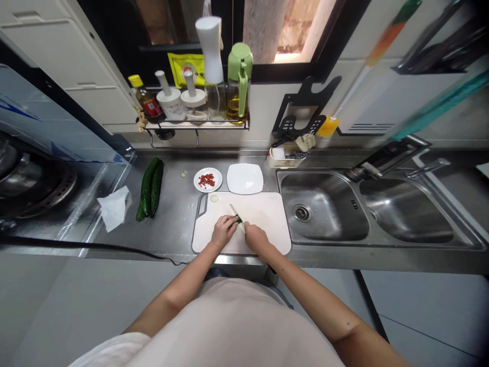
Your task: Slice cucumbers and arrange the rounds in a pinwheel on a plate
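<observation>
Right grip [256, 238] around knife [233, 209], left grip [223, 231] holding cucumber piece [239, 219], plates [245, 178] beyond board [275, 219], sink [328, 199] rightward

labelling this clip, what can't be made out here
Head view: handle of slim pale-bladed knife, hidden by right hand.
Head view: full shape of small dark-green piece, covered by left hand.
Head view: rest of round black stove, cut off by left edge.
Head view: label print on yellow-capped dark bottle, too small.

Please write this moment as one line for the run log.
left hand: holds green piece; right hand: holds knife; board: under both hands, pale slice on top; plate: red bits; cucumbers: left of board
</observation>
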